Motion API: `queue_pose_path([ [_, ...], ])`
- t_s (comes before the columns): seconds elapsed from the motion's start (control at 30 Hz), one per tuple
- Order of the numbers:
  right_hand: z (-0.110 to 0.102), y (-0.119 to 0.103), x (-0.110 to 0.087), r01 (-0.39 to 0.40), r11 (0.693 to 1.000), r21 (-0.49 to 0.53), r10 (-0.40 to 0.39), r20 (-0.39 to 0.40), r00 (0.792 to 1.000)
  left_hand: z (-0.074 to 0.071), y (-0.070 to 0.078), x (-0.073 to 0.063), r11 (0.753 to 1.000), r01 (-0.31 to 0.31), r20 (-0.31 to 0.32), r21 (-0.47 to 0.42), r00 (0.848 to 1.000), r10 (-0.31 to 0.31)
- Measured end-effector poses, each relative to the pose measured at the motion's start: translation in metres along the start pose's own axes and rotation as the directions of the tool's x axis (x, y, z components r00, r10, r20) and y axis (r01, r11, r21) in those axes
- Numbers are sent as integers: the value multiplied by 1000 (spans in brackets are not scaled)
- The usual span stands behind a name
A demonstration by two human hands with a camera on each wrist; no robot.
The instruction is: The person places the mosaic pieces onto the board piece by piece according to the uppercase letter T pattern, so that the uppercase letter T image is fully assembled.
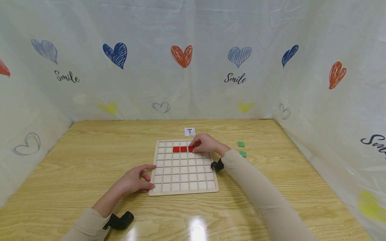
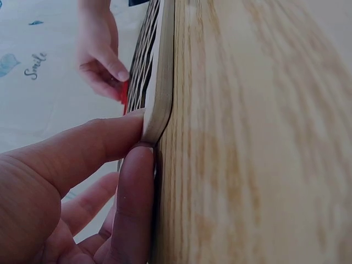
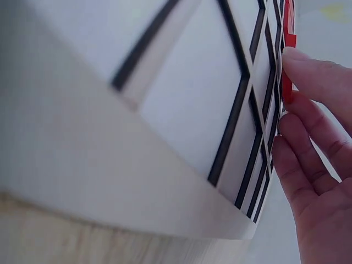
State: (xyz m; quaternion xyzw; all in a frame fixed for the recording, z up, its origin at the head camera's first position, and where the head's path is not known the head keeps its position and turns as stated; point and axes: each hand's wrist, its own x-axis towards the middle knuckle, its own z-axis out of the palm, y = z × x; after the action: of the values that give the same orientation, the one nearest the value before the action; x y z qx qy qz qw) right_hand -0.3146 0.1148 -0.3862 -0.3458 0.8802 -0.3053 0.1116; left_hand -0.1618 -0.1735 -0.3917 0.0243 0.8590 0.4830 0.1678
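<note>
In the head view a pale wooden grid board (image 1: 184, 168) lies on the table. Two red square tiles (image 1: 180, 149) sit side by side in its second row from the back. My right hand (image 1: 208, 143) pinches a third red tile (image 3: 287, 74) between thumb and fingertips, right at the cell beside them. That tile stands slightly proud of the grid in the right wrist view. My left hand (image 1: 135, 180) rests at the board's left edge, thumb near the front corner and index finger farther back. Up close in the left wrist view, the thumb touches the board's rim (image 2: 164, 82).
Behind the board lies a small card (image 1: 189, 131) printed with a red and green T-like pattern on a grid. Two green tiles, a farther one (image 1: 241, 144) and a nearer one (image 1: 243, 154), lie right of the board, close to the right forearm. A patterned curtain (image 1: 208, 93) stands behind the table.
</note>
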Motion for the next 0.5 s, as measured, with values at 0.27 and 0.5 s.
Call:
queue_pose_path([
  [0.27,-1,-5,4,-12,999,-42,13,28,1000,0,0,0,1000,-10,4,-8,1000,10],
  [0.5,-1,-4,6,-1,999,-49,3,30,1000,0,0,1,1000,-5,4,-6,1000,5],
])
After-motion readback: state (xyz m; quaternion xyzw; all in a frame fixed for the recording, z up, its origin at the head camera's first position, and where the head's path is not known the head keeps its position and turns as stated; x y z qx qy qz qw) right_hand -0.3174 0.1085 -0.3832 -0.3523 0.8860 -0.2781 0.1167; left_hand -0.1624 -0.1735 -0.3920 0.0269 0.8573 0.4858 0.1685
